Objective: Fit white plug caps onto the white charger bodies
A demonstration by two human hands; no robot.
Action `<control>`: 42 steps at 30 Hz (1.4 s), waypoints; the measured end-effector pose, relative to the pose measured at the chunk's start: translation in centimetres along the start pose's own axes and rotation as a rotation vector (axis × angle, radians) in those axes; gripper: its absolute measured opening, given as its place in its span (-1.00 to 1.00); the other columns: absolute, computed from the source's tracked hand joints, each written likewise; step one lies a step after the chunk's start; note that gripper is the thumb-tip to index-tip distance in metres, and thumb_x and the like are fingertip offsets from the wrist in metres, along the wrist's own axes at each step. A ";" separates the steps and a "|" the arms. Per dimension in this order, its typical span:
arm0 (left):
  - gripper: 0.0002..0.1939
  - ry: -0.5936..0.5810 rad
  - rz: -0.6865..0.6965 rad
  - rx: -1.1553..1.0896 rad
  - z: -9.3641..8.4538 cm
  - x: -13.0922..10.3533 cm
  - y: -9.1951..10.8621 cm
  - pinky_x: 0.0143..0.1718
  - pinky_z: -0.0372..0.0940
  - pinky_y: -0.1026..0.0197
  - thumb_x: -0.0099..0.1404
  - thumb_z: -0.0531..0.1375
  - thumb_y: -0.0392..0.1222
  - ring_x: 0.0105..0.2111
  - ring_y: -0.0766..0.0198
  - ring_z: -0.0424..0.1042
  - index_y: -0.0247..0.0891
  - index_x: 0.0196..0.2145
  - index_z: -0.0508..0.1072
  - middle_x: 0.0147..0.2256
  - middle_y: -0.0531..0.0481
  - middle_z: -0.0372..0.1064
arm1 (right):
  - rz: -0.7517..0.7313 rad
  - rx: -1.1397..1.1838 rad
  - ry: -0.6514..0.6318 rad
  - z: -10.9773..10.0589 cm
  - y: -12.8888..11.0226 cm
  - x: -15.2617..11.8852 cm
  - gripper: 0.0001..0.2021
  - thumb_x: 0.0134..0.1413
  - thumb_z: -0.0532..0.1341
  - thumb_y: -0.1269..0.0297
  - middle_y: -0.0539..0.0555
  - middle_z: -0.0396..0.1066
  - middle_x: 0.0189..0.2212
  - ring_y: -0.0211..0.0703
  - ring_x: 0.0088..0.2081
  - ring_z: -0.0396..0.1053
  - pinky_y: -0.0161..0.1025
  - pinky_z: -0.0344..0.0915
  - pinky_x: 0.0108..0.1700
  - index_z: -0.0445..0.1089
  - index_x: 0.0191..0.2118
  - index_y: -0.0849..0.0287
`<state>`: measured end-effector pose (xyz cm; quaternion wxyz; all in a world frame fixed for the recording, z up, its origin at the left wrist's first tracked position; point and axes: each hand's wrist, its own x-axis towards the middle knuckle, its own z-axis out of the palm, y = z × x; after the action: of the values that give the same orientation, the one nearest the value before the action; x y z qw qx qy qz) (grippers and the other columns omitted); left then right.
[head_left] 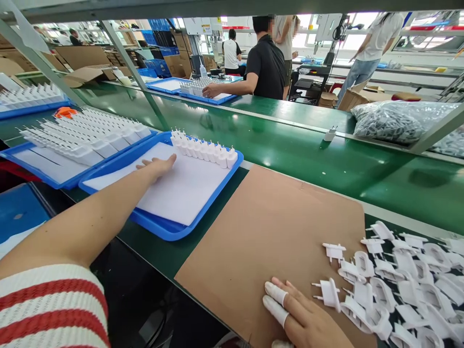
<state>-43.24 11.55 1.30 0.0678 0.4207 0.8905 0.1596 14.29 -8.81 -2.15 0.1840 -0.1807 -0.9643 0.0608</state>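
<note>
My left hand reaches over a blue tray lined with a white sheet. Its fingers are spread, and nothing shows in them. Along the far side of that tray stands a block of white plug housings, pins upward, just beyond my fingers. On a brown cardboard sheet my right hand lies with its fingers stretched out, white covers on some fingertips. It holds nothing that I can see. Right of it, a heap of loose white plug parts with pins spreads over the cardboard and bench.
At left, another blue tray carries rows of white plugs. A green conveyor belt runs behind, with a single plug on it. Beyond sit a bag of parts and a co-worker reaching to a tray. A metal frame crosses overhead.
</note>
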 end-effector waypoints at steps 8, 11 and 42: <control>0.15 -0.049 -0.117 0.105 0.9 0.2 -1.7 0.39 -0.36 -0.43 0.32 -0.08 0.53 0.48 -0.40 -0.38 -0.54 0.47 -0.02 0.49 -0.50 -0.33 | -0.007 -0.004 -0.023 0.2 -0.1 -0.1 -0.64 0.32 0.27 0.18 0.20 0.53 0.14 0.04 0.24 0.45 -0.16 0.46 0.23 0.51 0.14 0.22; 0.13 -0.066 -0.051 0.116 0.6 1.0 -1.9 0.40 -0.34 -0.42 0.31 -0.09 0.53 0.48 -0.34 -0.31 -0.47 0.49 -0.02 0.50 -0.42 -0.29 | -0.009 -0.012 -0.044 0.1 0.0 -0.1 -0.65 0.31 0.28 0.14 0.21 0.51 0.17 0.04 0.24 0.44 -0.17 0.47 0.22 0.54 0.09 0.21; 0.02 -0.118 0.011 0.012 -1.5 -1.5 1.1 0.23 -0.50 -0.63 0.43 0.06 0.35 0.45 -0.45 -0.36 -0.67 0.42 -0.04 0.45 -0.62 -0.28 | 0.262 0.423 -0.377 -1.1 -0.8 1.6 -0.34 0.32 0.23 -0.04 0.27 0.23 0.39 0.14 0.44 0.13 0.00 0.06 0.48 0.30 0.37 0.29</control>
<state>-41.87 10.68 3.09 0.1169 0.4345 0.8836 0.1297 13.04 -8.91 -0.45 0.0262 -0.2468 -0.9158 0.3159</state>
